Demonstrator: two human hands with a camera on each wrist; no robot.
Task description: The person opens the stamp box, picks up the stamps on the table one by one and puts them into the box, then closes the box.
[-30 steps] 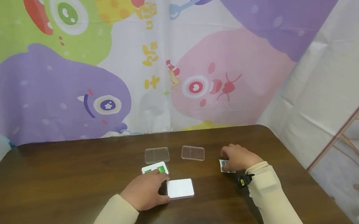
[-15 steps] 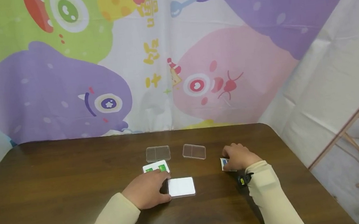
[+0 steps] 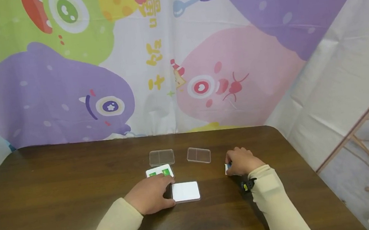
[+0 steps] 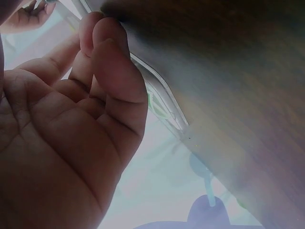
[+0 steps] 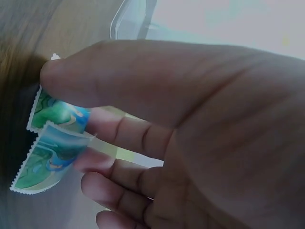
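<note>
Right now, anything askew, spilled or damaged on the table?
Slightly askew: the right clear plastic piece and the green-printed card lie angled on the table, while the left clear plastic piece sits nearly square. No spill or damage shows.

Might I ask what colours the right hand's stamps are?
The stamps are mainly green and blue, white-edged, clearest in the right wrist view.

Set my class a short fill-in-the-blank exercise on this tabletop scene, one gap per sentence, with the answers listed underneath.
1. The right hand pinches the stamps between its ____ and fingers.
2. The left hand holds the near case, whose card is plain ____.
3. The farther card, partly covered by that hand, shows designs coloured ____.
4. Beyond both cards lie ____ clear rectangular pieces.

Missing words: thumb; white; green; two.
</note>
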